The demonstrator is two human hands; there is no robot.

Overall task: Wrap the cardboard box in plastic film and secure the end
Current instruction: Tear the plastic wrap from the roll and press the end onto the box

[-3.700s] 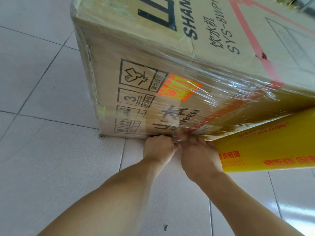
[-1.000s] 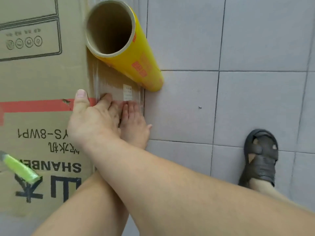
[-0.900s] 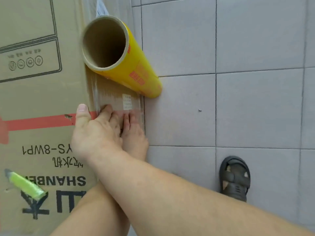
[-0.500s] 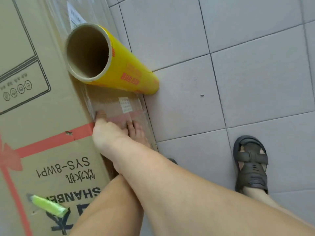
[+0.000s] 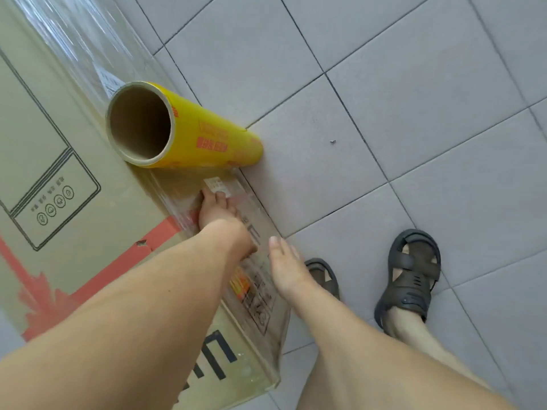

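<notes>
Uncrossed now, the right hand (image 5: 285, 269) hangs relaxed off the box (image 5: 68, 149); the left hand (image 5: 217, 210) presses glossy film (image 5: 88, 37) flat. Yellow roll (image 5: 207, 143) (hollow cardboard core) leans against the box, pointing floorward.

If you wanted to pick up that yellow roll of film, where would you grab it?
Probably at the near end of the roll: its hollow cardboard core gapes toward the camera, so fingers could hook inside from this side, thumb over the rim. It leans against the box, leaving its floor-side flank free too.
</notes>
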